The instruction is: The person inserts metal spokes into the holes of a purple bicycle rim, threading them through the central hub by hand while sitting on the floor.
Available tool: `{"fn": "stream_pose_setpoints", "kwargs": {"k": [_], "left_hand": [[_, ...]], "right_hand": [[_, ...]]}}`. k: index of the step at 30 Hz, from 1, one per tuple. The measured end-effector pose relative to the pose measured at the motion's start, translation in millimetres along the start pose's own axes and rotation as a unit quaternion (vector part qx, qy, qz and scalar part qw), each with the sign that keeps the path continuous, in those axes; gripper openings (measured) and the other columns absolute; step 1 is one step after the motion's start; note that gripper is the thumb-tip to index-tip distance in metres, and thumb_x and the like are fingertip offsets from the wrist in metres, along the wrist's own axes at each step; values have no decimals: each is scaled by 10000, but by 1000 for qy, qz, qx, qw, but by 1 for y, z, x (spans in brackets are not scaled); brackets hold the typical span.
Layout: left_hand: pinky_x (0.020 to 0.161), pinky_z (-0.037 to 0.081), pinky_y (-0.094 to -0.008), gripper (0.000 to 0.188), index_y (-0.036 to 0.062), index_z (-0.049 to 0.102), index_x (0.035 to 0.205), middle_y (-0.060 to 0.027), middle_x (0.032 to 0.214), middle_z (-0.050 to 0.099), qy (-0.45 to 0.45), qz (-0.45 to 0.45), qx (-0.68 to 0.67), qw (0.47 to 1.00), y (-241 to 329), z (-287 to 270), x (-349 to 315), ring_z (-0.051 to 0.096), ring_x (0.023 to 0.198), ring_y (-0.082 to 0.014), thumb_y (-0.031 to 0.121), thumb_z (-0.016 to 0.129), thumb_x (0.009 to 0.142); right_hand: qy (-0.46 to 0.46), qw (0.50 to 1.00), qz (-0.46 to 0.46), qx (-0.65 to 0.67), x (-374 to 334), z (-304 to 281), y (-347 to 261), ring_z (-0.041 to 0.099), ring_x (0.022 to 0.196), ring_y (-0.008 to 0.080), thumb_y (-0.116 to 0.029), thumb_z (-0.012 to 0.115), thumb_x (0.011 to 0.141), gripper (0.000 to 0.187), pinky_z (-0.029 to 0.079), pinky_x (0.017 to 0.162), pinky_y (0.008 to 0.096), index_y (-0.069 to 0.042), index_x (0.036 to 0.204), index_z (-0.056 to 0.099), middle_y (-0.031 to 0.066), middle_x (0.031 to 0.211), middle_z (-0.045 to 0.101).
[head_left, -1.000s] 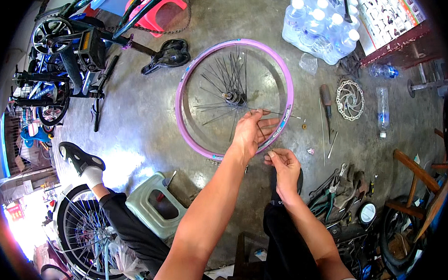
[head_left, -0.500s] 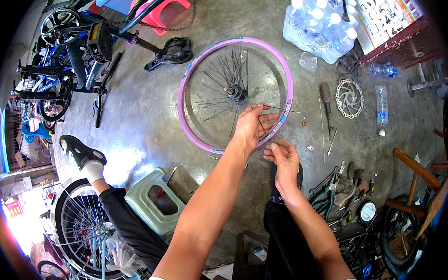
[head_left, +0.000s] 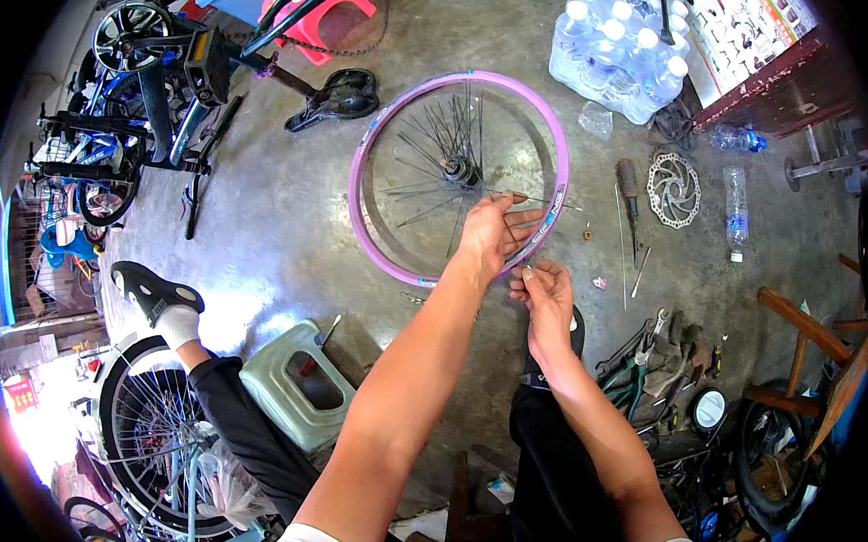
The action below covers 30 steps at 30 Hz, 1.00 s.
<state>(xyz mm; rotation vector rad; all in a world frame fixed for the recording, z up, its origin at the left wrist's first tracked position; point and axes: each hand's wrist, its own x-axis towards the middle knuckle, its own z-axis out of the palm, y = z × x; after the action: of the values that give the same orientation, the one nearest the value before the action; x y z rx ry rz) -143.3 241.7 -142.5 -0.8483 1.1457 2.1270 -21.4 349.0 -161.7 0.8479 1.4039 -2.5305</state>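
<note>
A bicycle wheel with a purple rim point(head_left: 355, 192) stands out on the concrete floor in front of me. Loose dark spokes point(head_left: 420, 142) fan from its hub point(head_left: 461, 172), several of them stopping short of the rim. Reaching inside the rim at its lower right, my left hand point(head_left: 495, 233) pinches a thin spoke between thumb and fingers. My right hand point(head_left: 547, 300) is just outside the same stretch of rim, thumb and forefinger pressed together at its edge. Whatever small thing sits between those fingertips is too small to name.
Right of the wheel lie a screwdriver point(head_left: 627, 193), a brake disc point(head_left: 674, 190) and an empty bottle point(head_left: 735, 213). Pliers and wrenches point(head_left: 638, 369) are heaped nearer me. A pale green stool point(head_left: 266, 382) stands left, a bicycle saddle point(head_left: 337, 100) farther off, and wrapped water bottles point(head_left: 613, 54) far right.
My right hand has moved slightly up toward the rim. My left hand keeps its hold on the spoke, and the view has shifted a little.
</note>
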Motion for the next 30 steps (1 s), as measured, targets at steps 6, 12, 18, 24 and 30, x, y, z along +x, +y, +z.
{"fn": "stream_pose_setpoints", "kwargs": {"k": [6,12,18,24,30], "left_hand": [[859,550,-385,269,78,529,1228,-198,1141,711,-2,1,5,1000,-2,0,2,713,954,-272,272,428,1070],[859,543,-391,266,86,538,1214,-191,1131,717,-1,-2,5,1000,-2,-1,1,711,958,-273,283,447,1062],[866,546,-393,246,88,528,1216,-200,1163,706,3,-6,5,1000,-1,-3,-3,715,953,-276,252,435,1059],[847,546,-403,249,88,526,1220,-194,1156,710,1,-11,10,1000,-2,-7,-2,715,936,-272,257,435,1062],[826,544,-389,256,93,532,1223,-177,1118,724,-2,-15,11,1000,-5,-10,0,714,903,-256,273,440,1066]], "right_hand": [[1,998,43,-37,3,-3,6,620,688,143,-236,559,1047,199,502,633,272,-37,1043,538,87,843,680],[26,992,122,-17,6,-8,0,556,586,120,-367,524,1052,314,442,527,261,-70,954,541,41,732,615],[0,992,115,-48,7,-3,4,506,571,112,-382,483,1063,321,389,501,264,-90,933,523,9,692,538],[2,990,143,-11,0,2,-1,483,558,105,-394,492,1062,335,365,492,267,-94,917,528,6,692,537],[-26,985,170,14,1,-6,3,477,536,107,-396,504,1056,329,367,489,270,-101,913,531,9,690,546]]}}
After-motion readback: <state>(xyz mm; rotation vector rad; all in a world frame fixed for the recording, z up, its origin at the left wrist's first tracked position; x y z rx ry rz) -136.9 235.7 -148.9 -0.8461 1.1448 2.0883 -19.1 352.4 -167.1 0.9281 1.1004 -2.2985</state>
